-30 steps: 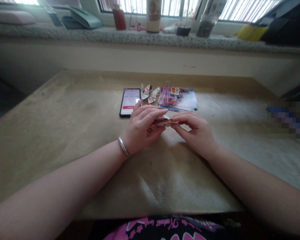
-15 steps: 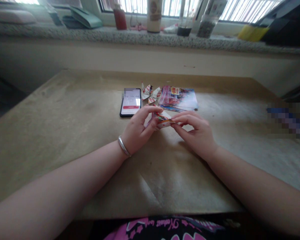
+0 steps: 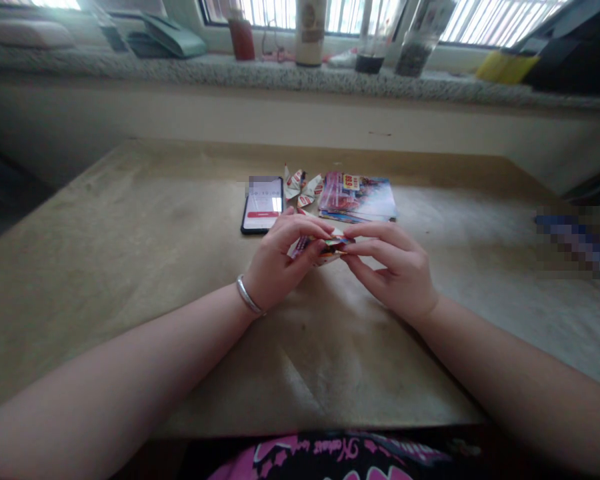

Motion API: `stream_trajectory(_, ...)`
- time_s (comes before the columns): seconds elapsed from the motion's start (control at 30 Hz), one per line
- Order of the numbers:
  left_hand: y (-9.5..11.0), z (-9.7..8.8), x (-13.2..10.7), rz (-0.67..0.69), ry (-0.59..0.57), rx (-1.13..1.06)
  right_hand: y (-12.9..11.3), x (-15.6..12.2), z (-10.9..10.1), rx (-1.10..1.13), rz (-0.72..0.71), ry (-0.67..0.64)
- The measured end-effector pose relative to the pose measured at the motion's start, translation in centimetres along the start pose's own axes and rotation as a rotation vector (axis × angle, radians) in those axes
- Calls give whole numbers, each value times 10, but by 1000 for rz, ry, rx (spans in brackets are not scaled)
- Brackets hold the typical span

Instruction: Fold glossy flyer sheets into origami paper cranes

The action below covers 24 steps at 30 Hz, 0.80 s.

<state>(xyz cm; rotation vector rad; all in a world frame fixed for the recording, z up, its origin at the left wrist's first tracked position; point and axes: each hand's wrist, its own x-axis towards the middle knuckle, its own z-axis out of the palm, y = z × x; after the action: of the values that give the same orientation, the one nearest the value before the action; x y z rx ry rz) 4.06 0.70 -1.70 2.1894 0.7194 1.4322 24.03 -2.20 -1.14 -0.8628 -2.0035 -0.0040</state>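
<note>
The left hand and the right hand each pinch a small folded piece of red-and-white printed paper between thumb and fingers, holding it just above the tan bench near its middle. Just beyond it lie a black smartphone with a lit screen, a folded paper figure and a stack of colourful glossy leaflets.

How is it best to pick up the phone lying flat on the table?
Probably pinch the phone across its two long edges, coming straight down from above. It lies flat, screen up, so only the thin sides offer a hold; a folded paper shape sits close beside its right edge.
</note>
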Motion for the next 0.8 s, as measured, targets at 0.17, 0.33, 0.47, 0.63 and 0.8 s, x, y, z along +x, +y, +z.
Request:
stream_trajectory(0.17, 1, 0, 0, 49, -10, -19, -1, 1, 0, -27, -8, 8)
stream_trajectory(0.33, 1, -1, 1, 50, -55, -57, -1, 1, 0, -41, 11, 0)
stream_trajectory(0.47, 3, 2, 2, 42, -19, 4, -1, 1, 2, -12, 27, 14)
stream_trajectory(0.63, 4, 3, 2, 63, 0, -13, 2, -1, 7, 73, 218, 30)
stream_trajectory(0.8, 1, 1, 4, 146, 33, 10, 8, -2, 11, 160, 258, -69)
